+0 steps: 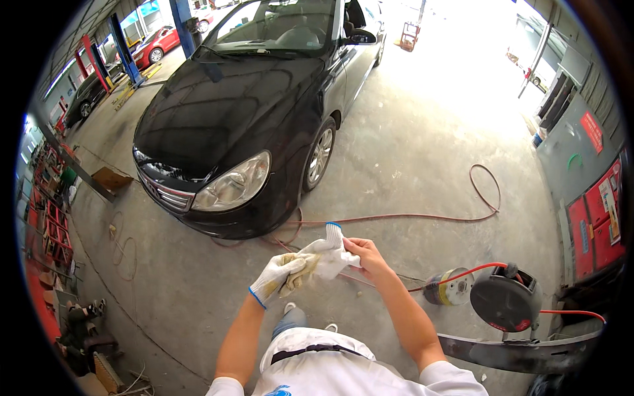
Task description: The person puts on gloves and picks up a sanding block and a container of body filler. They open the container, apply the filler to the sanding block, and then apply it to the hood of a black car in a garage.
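Note:
My left hand [272, 276] wears a white knit work glove with a blue cuff edge and yellowish palm. Its fingers are closed on a second work glove [323, 247] of the same kind, also white with a blue-edged cuff. Bare, my right hand [367, 256] pinches the side of that loose glove, thumb and fingers together. Both hands are in front of my waist, above the concrete floor. Just beyond them stands a black car [231, 125], its headlight [234, 181] and front bumper facing me.
A red hose [422, 216] loops over the floor right of the car. At the lower right are a black hose reel [505, 300], a metal canister [449, 287] and a curved dark rail [522, 354]. Red tool cabinets [598, 224] line the right wall; shelving [49, 224] runs along the left.

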`<action>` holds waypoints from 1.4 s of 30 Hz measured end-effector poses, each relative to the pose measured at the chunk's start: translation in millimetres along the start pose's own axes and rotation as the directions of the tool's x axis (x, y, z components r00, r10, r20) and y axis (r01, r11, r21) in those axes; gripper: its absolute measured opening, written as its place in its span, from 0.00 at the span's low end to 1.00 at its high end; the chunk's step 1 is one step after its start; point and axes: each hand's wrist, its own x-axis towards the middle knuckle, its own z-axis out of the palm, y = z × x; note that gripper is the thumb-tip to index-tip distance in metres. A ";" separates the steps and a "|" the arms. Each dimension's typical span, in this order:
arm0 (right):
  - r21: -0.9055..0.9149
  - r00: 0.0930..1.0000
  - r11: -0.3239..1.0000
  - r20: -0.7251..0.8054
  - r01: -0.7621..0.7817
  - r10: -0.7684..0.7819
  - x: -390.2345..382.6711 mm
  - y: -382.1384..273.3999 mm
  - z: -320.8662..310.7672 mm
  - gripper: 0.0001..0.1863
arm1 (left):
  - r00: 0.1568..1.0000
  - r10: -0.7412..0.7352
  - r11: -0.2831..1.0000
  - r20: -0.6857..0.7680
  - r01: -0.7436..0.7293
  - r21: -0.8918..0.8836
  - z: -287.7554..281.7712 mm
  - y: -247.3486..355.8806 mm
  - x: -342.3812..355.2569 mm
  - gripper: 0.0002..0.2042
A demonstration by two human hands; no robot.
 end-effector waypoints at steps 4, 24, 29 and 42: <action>0.159 0.978 0.979 -0.187 0.125 -0.094 37.2 6.4 -22.8 0.12 | 0.997 -0.067 0.989 0.023 0.070 -0.131 -28.4 1.9 29.0 0.13; -0.866 0.847 0.226 0.326 0.446 -0.421 215.0 -76.9 -31.2 0.08 | 0.882 -0.382 0.776 0.275 0.145 0.614 -43.9 79.8 275.5 0.19; -0.876 0.912 0.373 0.158 0.307 -0.378 244.1 -88.5 -45.2 0.10 | 0.862 -0.411 0.875 0.296 0.282 0.393 -41.8 83.0 319.0 0.13; -0.679 0.975 0.701 0.160 0.220 -0.151 383.8 -197.6 -153.2 0.14 | 0.967 -0.210 0.945 0.147 0.163 0.283 2.3 131.3 478.2 0.20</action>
